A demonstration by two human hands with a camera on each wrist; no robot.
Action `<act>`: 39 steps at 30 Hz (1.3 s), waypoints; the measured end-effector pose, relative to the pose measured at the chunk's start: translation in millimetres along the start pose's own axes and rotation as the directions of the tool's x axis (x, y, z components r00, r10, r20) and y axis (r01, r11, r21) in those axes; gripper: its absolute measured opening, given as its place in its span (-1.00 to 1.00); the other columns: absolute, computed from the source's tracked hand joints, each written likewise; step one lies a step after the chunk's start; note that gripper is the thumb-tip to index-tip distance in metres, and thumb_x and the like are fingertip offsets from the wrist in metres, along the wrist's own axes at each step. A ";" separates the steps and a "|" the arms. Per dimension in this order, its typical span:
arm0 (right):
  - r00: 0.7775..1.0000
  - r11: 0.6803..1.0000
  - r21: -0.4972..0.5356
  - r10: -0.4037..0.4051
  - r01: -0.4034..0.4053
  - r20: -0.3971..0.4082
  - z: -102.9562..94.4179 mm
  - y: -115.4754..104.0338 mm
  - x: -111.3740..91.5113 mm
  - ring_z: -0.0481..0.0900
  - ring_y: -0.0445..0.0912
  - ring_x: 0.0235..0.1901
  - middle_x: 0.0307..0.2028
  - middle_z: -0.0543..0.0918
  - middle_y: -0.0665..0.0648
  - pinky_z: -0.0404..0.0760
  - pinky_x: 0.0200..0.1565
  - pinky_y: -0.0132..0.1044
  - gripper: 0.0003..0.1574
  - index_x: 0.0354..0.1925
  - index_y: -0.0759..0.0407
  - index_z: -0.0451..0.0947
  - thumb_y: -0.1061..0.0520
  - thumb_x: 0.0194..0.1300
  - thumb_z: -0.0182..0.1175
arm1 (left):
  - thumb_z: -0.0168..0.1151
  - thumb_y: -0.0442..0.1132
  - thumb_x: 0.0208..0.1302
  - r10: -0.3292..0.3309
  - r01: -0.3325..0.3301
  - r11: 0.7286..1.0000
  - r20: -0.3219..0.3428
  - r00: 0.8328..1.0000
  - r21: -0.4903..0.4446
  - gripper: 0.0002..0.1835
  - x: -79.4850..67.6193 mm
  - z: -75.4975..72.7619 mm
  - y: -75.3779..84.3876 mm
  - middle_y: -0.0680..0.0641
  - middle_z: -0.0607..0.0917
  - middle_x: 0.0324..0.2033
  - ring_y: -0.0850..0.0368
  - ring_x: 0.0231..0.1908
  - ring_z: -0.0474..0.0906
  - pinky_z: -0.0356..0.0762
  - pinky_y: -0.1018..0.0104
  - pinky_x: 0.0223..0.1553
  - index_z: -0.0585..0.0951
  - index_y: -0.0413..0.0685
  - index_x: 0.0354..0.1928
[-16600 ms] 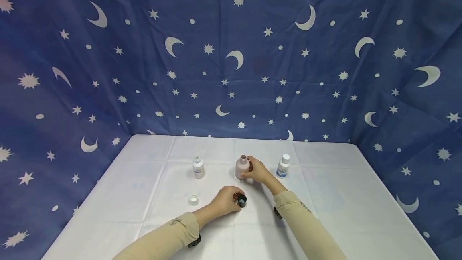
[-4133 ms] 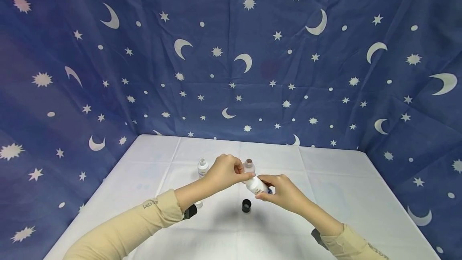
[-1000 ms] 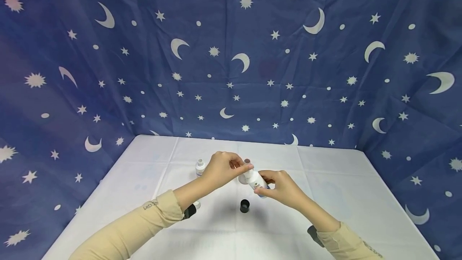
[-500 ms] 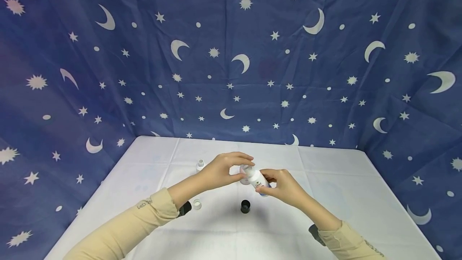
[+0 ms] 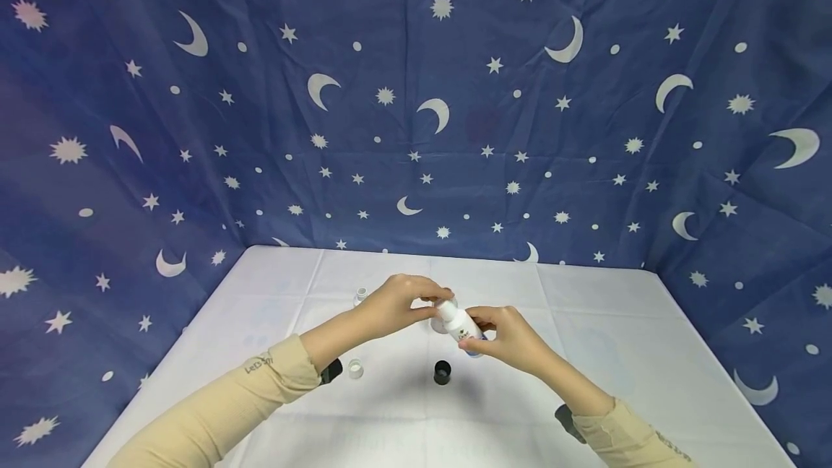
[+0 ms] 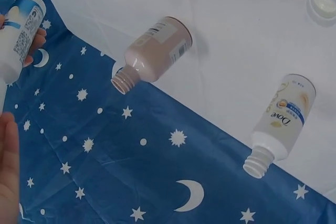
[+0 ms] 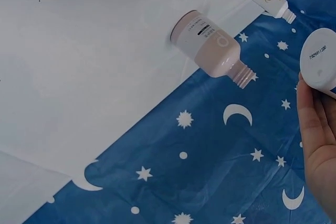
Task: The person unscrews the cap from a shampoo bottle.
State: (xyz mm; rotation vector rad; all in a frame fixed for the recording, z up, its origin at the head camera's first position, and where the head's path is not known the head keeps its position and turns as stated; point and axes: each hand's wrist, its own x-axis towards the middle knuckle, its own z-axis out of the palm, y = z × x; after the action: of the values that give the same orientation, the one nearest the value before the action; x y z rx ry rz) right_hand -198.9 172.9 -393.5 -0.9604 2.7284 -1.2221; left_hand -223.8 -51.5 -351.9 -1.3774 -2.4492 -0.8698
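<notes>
My right hand [image 5: 510,338] holds a small white bottle [image 5: 460,325] with a blue lower band, tilted up off the table with its top to the left. The thumb and fingers of my left hand [image 5: 390,309] pinch the white cap [image 5: 445,309] at the bottle's top. In the left wrist view, the left fingers [image 6: 8,150] are close to that end. Behind the held bottle, and mostly hidden by it in the head view, stands an uncapped pink bottle [image 6: 157,51]. An uncapped white Dove bottle [image 6: 286,114] stands left of it, partly covered by my left arm.
A black cap [image 5: 442,373] lies on the white-covered table [image 5: 585,367] below my hands. Near my left wrist lies a white cap [image 5: 355,368]. A blue cloth [image 5: 416,128] with moons and stars rises behind the table.
Earlier, my left hand held the black cap and my right the pink bottle. Half a second ago my left fingers were spread round the white bottle's top; now they are closed on its cap.
</notes>
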 end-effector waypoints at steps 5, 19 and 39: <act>1.000 1.000 -0.005 -0.002 0.002 0.012 -0.5 -1.8 1.1 0.57 -0.28 -0.38 -0.33 0.65 -0.04 0.58 -0.24 -0.41 -0.55 -0.14 0.11 0.54 -0.08 0.01 0.25 | 0.28 -0.21 0.01 -0.140 0.140 0.988 0.009 0.990 -0.063 -0.69 0.8 3.2 -0.9 0.03 0.69 -0.36 0.31 -0.38 0.56 0.52 0.56 -0.32 0.61 -0.12 -0.14; 1.000 1.000 -0.013 -0.021 0.021 0.014 -1.5 -2.7 3.2 0.57 -0.28 -0.37 -0.31 0.65 -0.05 0.58 -0.24 -0.42 -0.55 -0.15 0.08 0.54 -0.10 -0.01 0.26 | 0.15 0.20 0.02 -0.315 0.340 0.920 -0.149 0.937 0.196 -0.53 8.3 11.8 4.0 0.22 0.32 -0.90 0.36 -0.77 0.22 0.16 0.54 -0.72 0.43 0.12 -0.87; 1.000 1.000 -0.022 -0.007 0.007 -0.007 -4.2 -1.7 4.0 0.59 -0.29 -0.35 -0.30 0.66 -0.03 0.57 -0.22 -0.46 -0.49 -0.13 0.13 0.54 -0.12 -0.01 0.25 | 0.22 -0.07 0.08 -0.133 0.135 0.991 -0.102 0.986 0.008 -0.62 2.7 1.4 3.1 0.10 0.55 -0.10 0.24 -0.15 0.48 0.51 0.49 -0.19 0.50 0.05 -0.03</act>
State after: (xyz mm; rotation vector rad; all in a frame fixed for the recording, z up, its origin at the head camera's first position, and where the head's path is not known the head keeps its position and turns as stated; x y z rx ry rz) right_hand -202.3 172.7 -388.5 -0.9708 2.7512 -1.2018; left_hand -222.6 -47.6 -350.6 -1.1448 -2.4884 -0.9243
